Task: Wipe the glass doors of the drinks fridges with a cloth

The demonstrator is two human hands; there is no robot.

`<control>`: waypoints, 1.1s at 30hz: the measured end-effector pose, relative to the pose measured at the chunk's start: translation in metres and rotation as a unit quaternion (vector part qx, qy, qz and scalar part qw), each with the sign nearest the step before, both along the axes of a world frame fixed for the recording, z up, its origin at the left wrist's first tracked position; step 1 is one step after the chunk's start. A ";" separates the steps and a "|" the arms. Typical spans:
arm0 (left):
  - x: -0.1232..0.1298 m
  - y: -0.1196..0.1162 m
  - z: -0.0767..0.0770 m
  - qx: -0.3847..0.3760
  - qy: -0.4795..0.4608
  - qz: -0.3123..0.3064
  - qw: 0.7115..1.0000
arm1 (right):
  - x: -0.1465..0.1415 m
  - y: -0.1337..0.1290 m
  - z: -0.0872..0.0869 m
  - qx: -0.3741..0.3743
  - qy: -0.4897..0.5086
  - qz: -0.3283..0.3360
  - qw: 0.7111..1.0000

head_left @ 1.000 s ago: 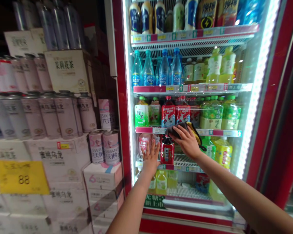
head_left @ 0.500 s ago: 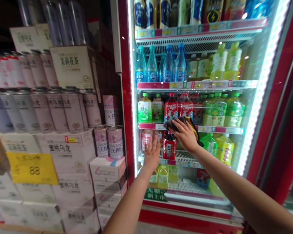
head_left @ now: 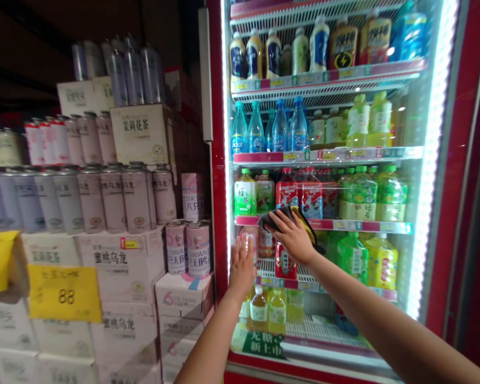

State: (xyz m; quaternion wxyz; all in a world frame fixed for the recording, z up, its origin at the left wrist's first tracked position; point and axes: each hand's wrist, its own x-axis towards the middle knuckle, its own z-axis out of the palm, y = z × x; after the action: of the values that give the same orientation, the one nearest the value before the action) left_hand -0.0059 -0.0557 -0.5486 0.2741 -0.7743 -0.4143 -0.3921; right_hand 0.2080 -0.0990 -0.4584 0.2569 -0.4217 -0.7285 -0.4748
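My right hand presses a dark grey cloth with a yellow side against the glass door of a lit drinks fridge. Its fingers lie over the cloth, in front of the shelf edge below the red-labelled bottles. Toward the door's left side, my left hand has its fingers stretched out and holds nothing. It seems to rest on the glass, partly covering a pinkish bottle behind it. A dark bottle with a red label stands below the cloth.
The fridge's red frame borders the door. To the left rise stacked drink cartons with rows of tall cans and a yellow price sign. Blue bottles and green tea bottles stand on the fridge shelves.
My right hand has moved the cloth slightly left and down across the glass. My left hand has shifted left and lower, nearer the door's edge. The view has tilted upward and turned a little left.
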 end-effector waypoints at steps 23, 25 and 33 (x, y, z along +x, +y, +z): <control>-0.044 0.018 -0.003 0.016 0.001 0.089 0.996 | -0.075 0.035 -0.016 -0.006 -0.081 0.083 0.993; -0.047 0.018 -0.004 0.013 0.002 0.088 0.996 | -0.071 0.034 -0.005 0.001 -0.066 0.079 0.995; -0.047 0.038 -0.023 -0.017 0.002 0.114 0.993 | -0.125 0.058 0.016 -0.005 -0.009 0.064 0.998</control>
State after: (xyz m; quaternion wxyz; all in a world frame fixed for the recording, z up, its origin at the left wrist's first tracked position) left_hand -0.0529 -0.0175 -0.5719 0.3040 -0.7274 -0.5060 -0.3499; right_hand 0.0834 -0.0411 -0.4420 0.2784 -0.3716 -0.7582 -0.4577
